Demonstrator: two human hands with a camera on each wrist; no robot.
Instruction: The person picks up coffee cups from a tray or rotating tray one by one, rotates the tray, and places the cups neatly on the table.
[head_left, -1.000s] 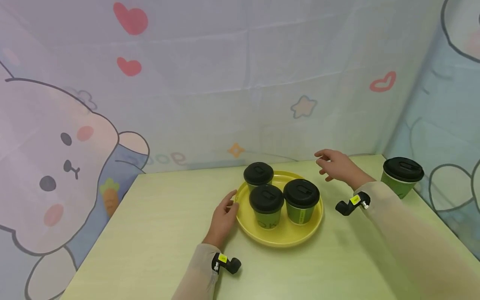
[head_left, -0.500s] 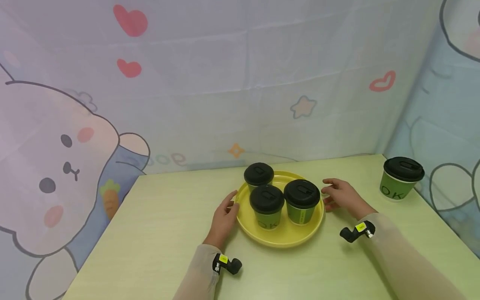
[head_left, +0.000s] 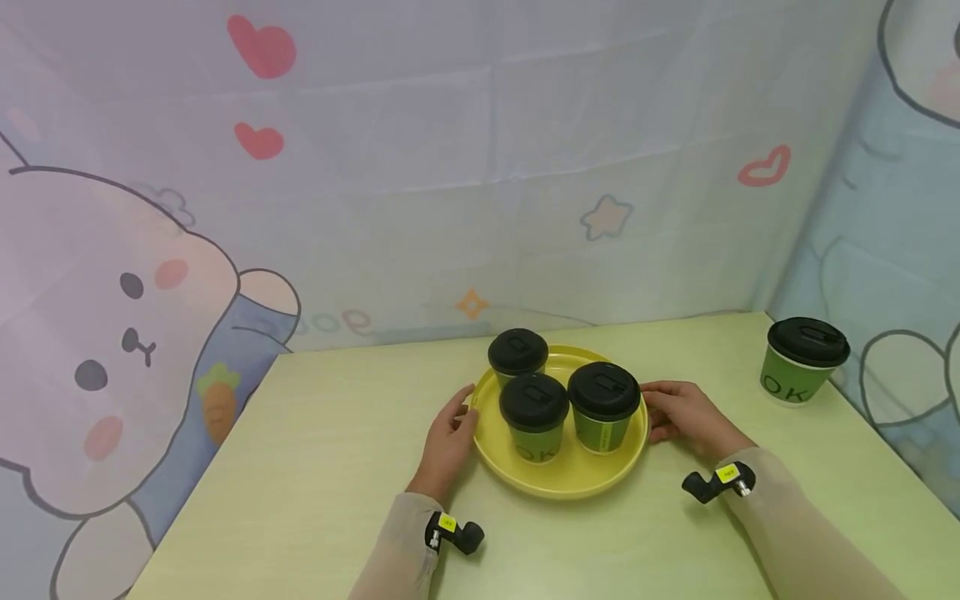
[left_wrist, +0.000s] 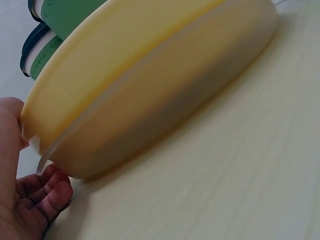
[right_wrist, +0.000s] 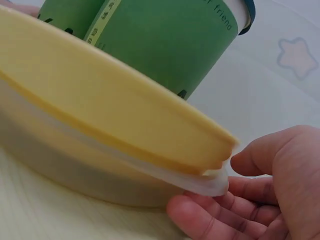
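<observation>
A round yellow tray [head_left: 558,483] rests on the table with three lidded green paper cups on it: a back-left cup [head_left: 517,354], a front cup [head_left: 535,417] and a right cup [head_left: 603,407]. At the tray's left edge, my left hand [head_left: 444,446] holds the rim, its curled fingers [left_wrist: 55,195] low beside the underside. On the opposite edge my right hand [head_left: 690,417] grips the rim. The right wrist view has the thumb against the yellow edge and the fingers [right_wrist: 200,220] below a pale, translucent flange [right_wrist: 212,185]. Some left fingertips are hidden behind the tray.
Another green cup [head_left: 802,362] with a black lid and "OK" lettering stands apart near the table's right edge. A printed cloth [head_left: 405,192] hangs behind the pale table [head_left: 322,467], and more cloth covers the right side.
My right hand has come down and toward me from above the table to the tray's right rim and taken hold there. The left hand and the cups have stayed put.
</observation>
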